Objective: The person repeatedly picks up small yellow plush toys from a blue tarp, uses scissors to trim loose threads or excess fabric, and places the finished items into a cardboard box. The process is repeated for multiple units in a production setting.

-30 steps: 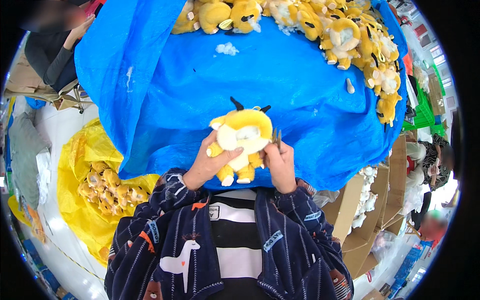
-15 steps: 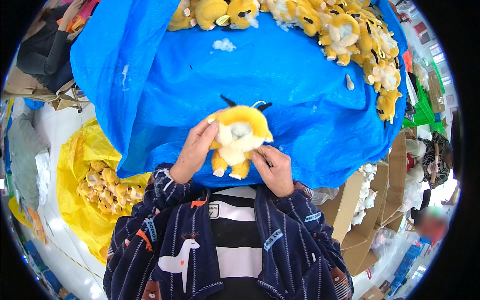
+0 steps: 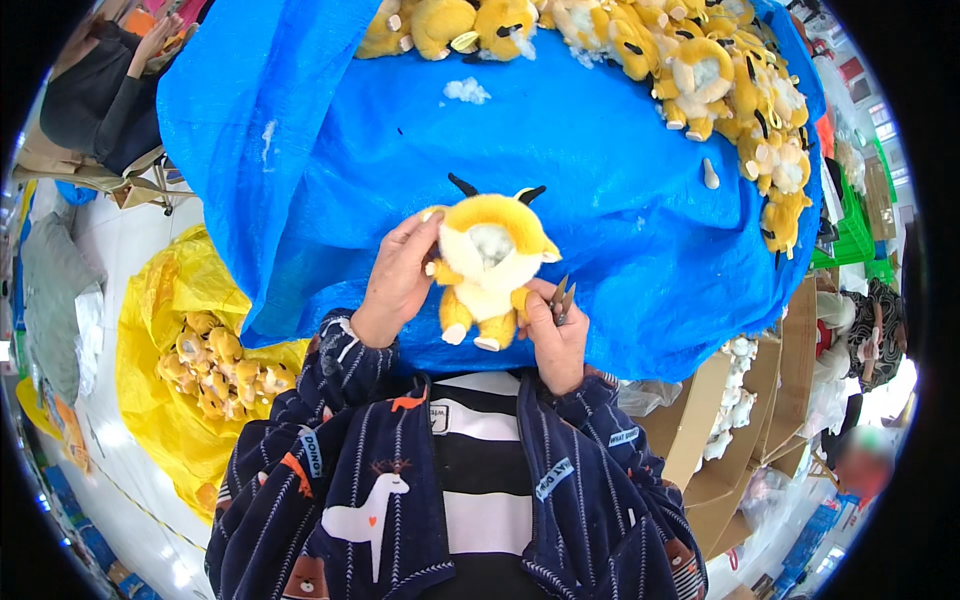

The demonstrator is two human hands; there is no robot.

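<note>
A yellow and cream plush toy (image 3: 484,290) with black-tipped ears is held upright, its front toward me. Where a face would be there is an opening showing pale stuffing. My left hand (image 3: 398,275) is closed on the left side of its head, thumb in front. My right hand (image 3: 560,345) pinches the toy's arm at the right and also carries small metal thread snips (image 3: 563,300), their pointed blades sticking up between the fingers. The blue sheet (image 3: 400,170) lies beneath the toy.
Several similar plush toys (image 3: 695,85) are heaped along the sheet's far and right edges. White stuffing (image 3: 467,91) lies on the sheet. At left, a yellow bag (image 3: 155,300) holds more toys. Cardboard boxes (image 3: 690,410) stand at right. Another person (image 3: 90,110) sits far left.
The toy has turned and tilted slightly. My right hand has rotated, and the snips' blades now show above its fingers. My left hand keeps its hold.
</note>
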